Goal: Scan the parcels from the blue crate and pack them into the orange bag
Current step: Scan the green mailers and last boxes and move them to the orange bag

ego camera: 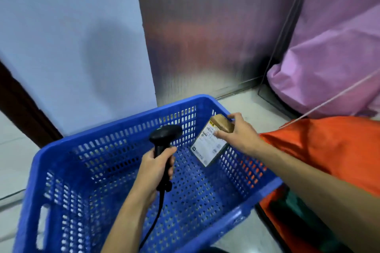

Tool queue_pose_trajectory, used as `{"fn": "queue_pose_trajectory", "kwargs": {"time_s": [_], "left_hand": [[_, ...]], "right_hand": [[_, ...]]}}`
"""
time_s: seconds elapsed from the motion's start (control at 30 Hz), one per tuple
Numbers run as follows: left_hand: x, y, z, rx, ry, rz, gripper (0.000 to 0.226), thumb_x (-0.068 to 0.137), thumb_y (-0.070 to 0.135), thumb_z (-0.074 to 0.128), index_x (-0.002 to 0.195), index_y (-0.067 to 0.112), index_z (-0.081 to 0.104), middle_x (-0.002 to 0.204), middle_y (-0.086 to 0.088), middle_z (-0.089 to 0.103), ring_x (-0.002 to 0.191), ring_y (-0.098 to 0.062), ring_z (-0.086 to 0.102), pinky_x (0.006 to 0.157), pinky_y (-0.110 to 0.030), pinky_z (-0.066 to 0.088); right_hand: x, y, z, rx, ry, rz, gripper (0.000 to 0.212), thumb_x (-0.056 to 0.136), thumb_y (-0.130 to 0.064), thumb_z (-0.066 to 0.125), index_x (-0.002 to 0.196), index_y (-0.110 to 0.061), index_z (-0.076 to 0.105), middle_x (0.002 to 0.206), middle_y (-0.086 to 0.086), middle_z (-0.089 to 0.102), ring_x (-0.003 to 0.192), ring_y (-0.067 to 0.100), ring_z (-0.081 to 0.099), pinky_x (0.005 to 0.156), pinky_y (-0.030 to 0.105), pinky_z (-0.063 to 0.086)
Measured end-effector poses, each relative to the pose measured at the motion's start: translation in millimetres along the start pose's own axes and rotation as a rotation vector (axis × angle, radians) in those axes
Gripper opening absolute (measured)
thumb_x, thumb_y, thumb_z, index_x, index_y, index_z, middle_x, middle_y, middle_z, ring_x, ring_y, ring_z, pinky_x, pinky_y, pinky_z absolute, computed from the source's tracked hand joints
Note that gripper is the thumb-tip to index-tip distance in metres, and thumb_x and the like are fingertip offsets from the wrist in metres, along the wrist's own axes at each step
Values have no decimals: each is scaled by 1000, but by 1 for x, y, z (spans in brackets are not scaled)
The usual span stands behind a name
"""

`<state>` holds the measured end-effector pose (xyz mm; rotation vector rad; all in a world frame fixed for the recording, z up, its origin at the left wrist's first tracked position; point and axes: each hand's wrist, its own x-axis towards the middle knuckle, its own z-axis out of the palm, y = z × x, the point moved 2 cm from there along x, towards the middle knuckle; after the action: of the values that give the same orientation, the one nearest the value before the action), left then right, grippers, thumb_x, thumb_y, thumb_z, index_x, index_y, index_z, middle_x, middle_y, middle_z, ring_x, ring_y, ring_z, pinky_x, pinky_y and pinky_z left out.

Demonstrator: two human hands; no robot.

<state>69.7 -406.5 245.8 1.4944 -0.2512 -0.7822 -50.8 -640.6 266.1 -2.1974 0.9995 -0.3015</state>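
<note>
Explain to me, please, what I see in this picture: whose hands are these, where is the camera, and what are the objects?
No machine is here: a person works with two bare hands. The single picture comes from a camera worn on the person's head, looking forward and down.

The left hand holds a black barcode scanner by its handle; a cable hangs below. The right hand has its grip on a small brown parcel with a white label, tilted above the far right corner of the blue crate. The crate stands on a pale floor, and no other parcel shows inside it. The orange bag lies to the right, next to the crate. Pink bags stand behind, near a metal wall panel.
</note>
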Motion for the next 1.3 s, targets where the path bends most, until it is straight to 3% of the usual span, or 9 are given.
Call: {"fn": "queue_pose_trajectory", "kwargs": {"time_s": [0.13,0.27,0.37,0.47,0.57,0.8,0.93,1.13,1.3], "left_hand": [[-38,51,22,34,-149,114,16,96,17,70,89,8,59,65,-6,51,45,-17,41,45,-29,36],[-83,107,37,105,-261,145,18,96,21,69,95,5,60,65,-6,51,46,-18,41,45,-29,41],[-129,140,62,127,-461,82,23,97,26,65,96,3,63,64,-8,48,43,-19,40,46,-31,50],[-169,150,95,118,-561,82,26,89,30,67,94,4,63,62,-9,46,41,-18,38,44,-30,50],[-194,138,128,95,-594,110,22,92,26,67,93,5,62,62,-8,46,43,-19,39,42,-29,44],[-213,58,158,-17,-573,85,33,76,33,76,77,6,56,59,-14,42,40,-21,36,42,-28,35],[-212,44,165,59,-649,83,48,66,40,80,84,3,55,56,-13,40,39,-20,37,42,-27,35],[-214,35,181,88,-772,37,43,68,39,78,80,4,56,55,-12,38,37,-19,36,41,-26,35],[-216,31,186,152,-821,27,43,70,40,77,78,4,54,55,-11,37,38,-19,35,42,-26,34]], "right_hand": [[-40,-24,-62,96,81,-26,58,80,-54,80,125,-25,56,110,-5,66,97,14,62,75,30,45],[-80,-31,-110,91,154,-65,46,78,-62,77,110,-31,66,98,-12,70,94,11,66,81,32,53],[-114,-25,-149,115,239,-108,42,78,-72,66,95,-34,70,95,-12,73,93,9,68,86,35,53],[-148,-12,-183,178,300,-101,40,88,-70,57,81,-32,69,84,-14,72,82,5,65,79,33,48],[-179,7,-206,154,333,-53,66,83,-81,44,82,-19,66,80,-7,71,75,13,63,73,37,48],[-272,83,-233,7,433,19,55,91,-76,38,98,-30,68,90,-10,70,87,15,64,79,42,50],[-287,118,-229,14,417,57,57,89,-76,38,98,-28,67,90,-9,71,87,18,66,79,43,51],[-282,126,-233,46,435,29,45,94,-67,48,105,-29,68,96,-11,71,91,15,65,82,44,52],[-283,143,-229,8,426,61,58,90,-76,40,107,-29,68,99,-10,70,93,16,65,84,47,52]]}}
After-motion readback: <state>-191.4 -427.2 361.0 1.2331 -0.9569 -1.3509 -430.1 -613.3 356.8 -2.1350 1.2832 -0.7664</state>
